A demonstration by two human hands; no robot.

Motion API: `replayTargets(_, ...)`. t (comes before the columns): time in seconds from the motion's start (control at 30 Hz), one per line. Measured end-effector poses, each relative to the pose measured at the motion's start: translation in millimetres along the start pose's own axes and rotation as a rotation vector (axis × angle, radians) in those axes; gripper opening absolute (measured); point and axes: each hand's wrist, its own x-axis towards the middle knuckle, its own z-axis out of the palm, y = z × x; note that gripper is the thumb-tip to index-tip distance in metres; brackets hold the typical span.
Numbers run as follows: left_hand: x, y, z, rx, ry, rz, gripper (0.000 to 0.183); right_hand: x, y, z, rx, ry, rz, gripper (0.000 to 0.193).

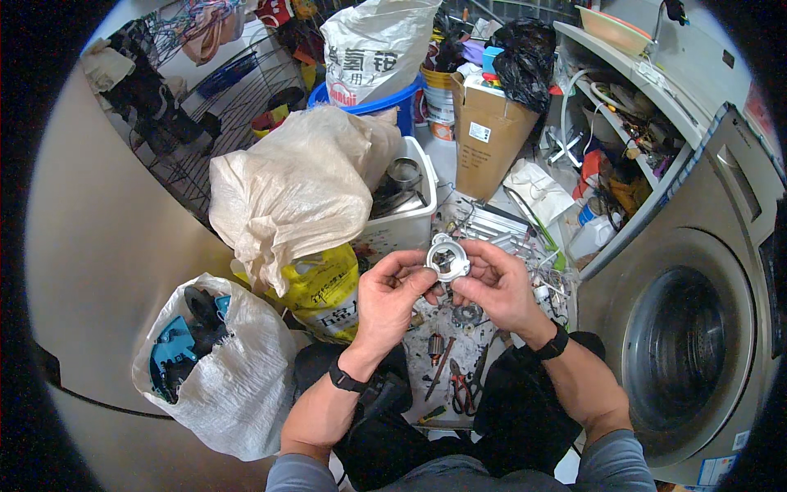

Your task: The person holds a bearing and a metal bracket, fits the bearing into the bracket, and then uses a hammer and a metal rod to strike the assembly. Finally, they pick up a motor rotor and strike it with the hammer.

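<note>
Between both hands, above the littered work surface, is a ring-shaped silver metal housing [448,259] with small lugs on its rim and an open middle. My left hand [395,289] pinches its left side between thumb and fingers. My right hand [494,287] grips the right side the same way. Below lie a motor armature [435,349] with copper windings, a rusty rod [440,369], red-handled pliers [461,389] and a dark round part [467,315]. The fingertips behind the housing are partly hidden.
At left stands a white woven sack [238,394] of mixed parts; above it are a large beige sack [291,176] and a white bin [418,221]. A cardboard box [484,143] stands ahead. A front-loading washing machine [697,328] closes off the right side.
</note>
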Motion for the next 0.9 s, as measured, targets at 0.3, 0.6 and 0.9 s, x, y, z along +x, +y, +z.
replayTargets(0.3, -1.7, 0.8, 3.5, 0.111, 0.069, 0.006, 0.024, 0.7, 1.2, 1.6, -0.019, 0.036, -0.075, 0.049)
replayTargets(0.6, 0.4, -2.1, 4.7, 0.116, 0.03, -0.012, 0.025, 0.4, 1.7, 0.4, -0.05, 0.062, -0.059, 0.043)
replayTargets(0.9, -1.2, -1.3, 6.0, 0.145, 0.086, 0.009, 0.02, 1.2, -1.5, 2.8, -0.029, 0.065, 0.007, 0.043)
